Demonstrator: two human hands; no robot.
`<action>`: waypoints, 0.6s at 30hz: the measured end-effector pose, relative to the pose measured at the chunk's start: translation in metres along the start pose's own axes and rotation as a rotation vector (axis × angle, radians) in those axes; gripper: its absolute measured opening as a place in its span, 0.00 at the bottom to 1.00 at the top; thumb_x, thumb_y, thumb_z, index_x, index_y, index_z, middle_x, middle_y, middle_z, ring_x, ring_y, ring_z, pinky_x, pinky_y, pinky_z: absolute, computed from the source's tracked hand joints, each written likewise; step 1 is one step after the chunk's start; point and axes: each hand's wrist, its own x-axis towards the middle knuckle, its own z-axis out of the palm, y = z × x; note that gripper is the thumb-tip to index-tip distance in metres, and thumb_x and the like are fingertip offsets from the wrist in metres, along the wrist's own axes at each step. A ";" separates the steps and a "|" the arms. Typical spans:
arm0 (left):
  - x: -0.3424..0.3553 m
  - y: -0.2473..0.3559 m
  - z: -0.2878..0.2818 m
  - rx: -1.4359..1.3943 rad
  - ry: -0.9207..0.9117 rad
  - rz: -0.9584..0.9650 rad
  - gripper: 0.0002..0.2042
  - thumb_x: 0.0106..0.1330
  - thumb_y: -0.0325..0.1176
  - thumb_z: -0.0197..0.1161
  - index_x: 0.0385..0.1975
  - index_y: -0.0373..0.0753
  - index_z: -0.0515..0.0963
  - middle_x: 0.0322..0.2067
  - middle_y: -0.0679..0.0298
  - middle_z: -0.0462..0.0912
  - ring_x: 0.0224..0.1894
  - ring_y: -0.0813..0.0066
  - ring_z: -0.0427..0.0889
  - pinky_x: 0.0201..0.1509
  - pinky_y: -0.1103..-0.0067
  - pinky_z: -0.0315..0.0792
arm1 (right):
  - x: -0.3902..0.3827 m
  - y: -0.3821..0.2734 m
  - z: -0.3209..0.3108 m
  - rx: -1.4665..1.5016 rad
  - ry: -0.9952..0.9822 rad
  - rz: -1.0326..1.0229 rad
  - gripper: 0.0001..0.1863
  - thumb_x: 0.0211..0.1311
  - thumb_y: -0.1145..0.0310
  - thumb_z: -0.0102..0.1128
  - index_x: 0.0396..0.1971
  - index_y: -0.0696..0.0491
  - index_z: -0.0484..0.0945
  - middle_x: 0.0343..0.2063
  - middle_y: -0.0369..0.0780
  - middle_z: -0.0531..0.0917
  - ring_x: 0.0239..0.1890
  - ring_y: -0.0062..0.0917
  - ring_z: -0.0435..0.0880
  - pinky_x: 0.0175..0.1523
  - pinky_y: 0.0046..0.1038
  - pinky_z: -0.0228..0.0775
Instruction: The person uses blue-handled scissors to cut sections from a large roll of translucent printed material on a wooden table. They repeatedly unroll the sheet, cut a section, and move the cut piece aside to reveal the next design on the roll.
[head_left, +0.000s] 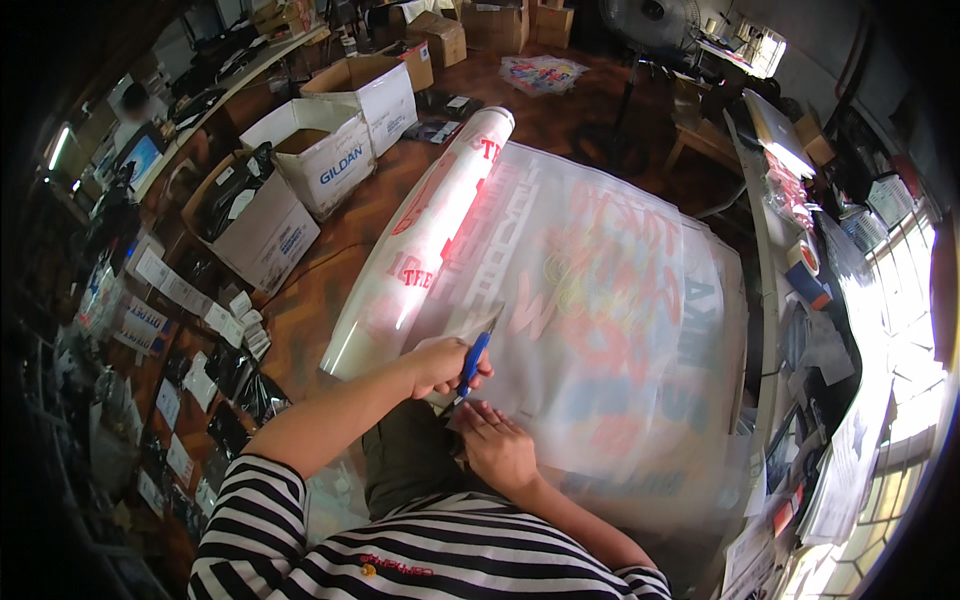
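Observation:
A wide sheet of translucent printed film (620, 300) lies on the work surface in front of me, with faint coloured lettering and drawings showing through. Along its left side lies a thick glossy roll of film (420, 250) printed in red. My left hand (440, 368) is closed around a blue cutter knife (475, 362), held at a slant over the sheet's near edge. Just to its right, my right hand (500, 445) grips that near edge, fingers together on top and thumb hidden. The knife's lower end comes close to my right fingertips; whether it touches the film cannot be made out.
Open cardboard boxes (330, 160) stand on the wooden floor at the left, with dark plastic packages (230, 420) nearer. A cluttered bench (770, 290) runs along the right side. At the back stands a fan (650, 20), and a plastic-wrapped bundle (542, 74) lies on the floor.

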 end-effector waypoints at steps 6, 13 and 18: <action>0.034 0.049 -0.009 -0.025 -0.002 -0.020 0.12 0.56 0.40 0.59 0.33 0.38 0.74 0.19 0.71 0.73 0.11 0.90 0.52 0.13 0.87 0.41 | 0.015 0.005 -0.014 0.146 0.009 0.068 0.08 0.55 0.68 0.59 0.35 0.49 0.82 0.38 0.33 0.85 0.40 0.24 0.85 0.39 0.25 0.79; 0.075 0.095 -0.031 -0.046 -0.065 -0.009 0.10 0.57 0.40 0.59 0.32 0.40 0.74 0.19 0.73 0.73 0.13 0.91 0.56 0.12 0.88 0.41 | 0.023 0.015 -0.034 0.345 -0.128 0.159 0.09 0.55 0.63 0.62 0.36 0.47 0.82 0.34 0.34 0.85 0.35 0.27 0.85 0.34 0.28 0.78; 0.106 0.126 -0.039 -0.038 -0.096 0.016 0.12 0.57 0.41 0.58 0.32 0.39 0.73 0.20 0.72 0.72 0.14 0.92 0.58 0.11 0.90 0.42 | 0.023 0.027 -0.038 0.558 -0.178 0.223 0.09 0.55 0.62 0.63 0.36 0.46 0.82 0.33 0.35 0.85 0.33 0.29 0.85 0.33 0.31 0.77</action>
